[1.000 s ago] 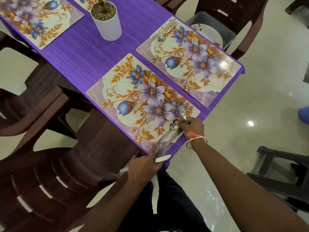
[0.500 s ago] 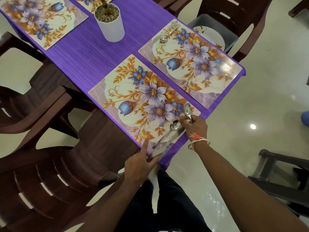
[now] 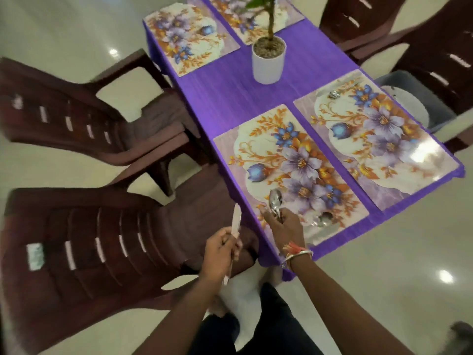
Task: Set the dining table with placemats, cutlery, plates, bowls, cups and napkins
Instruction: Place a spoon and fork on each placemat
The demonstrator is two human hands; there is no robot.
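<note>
Grips a knife (image 3: 236, 221) in the left hand (image 3: 220, 249), fingers curled round the handle, blade up — just left of the mat (image 3: 256, 139). Holds a spoon (image 3: 276, 201) in the right hand (image 3: 282, 226) over the mat's near edge — both forearms stretched forward.

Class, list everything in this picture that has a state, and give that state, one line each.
left hand, grips the knife beside the table.
knife, held tip up, off the table.
right hand, grips a spoon over the near placemat.
spoon, held, not laid.
near placemat, flat on the table.
laid cutlery, lying on the near placemat.
plant pot, upright.
</note>
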